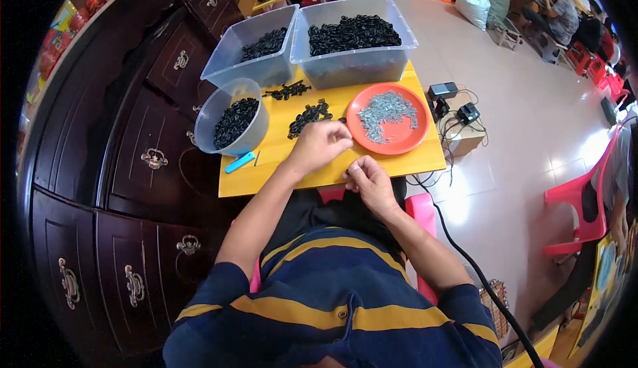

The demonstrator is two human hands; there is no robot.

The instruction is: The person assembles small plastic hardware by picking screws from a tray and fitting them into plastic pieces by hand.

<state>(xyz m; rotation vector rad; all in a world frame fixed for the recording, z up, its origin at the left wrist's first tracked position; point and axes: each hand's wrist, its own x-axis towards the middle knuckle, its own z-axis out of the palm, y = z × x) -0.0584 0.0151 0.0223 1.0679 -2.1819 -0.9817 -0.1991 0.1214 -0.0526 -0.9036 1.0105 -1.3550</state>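
Note:
My left hand (322,145) hovers over the yellow table (286,162), its fingers drawn together in a pinch. What they hold, if anything, is too small to see. Nearer to me, at the table's front edge, my right hand (372,183) has thumb and fingers pressed together on something I cannot make out. Just beyond the left hand lies a loose pile of small black parts (307,117). To the right, an orange-red plate (403,143) carries many small silvery metal pieces (385,112). A smaller group of black parts (289,91) lies farther back.
A round clear tub (258,126) of black parts stands at the left. Two clear bins (359,62) with more black parts stand behind. A blue-handled tool (240,162) lies near the front left. Boxes with cables (464,132) sit right of the table; dark drawers (133,175) line the left.

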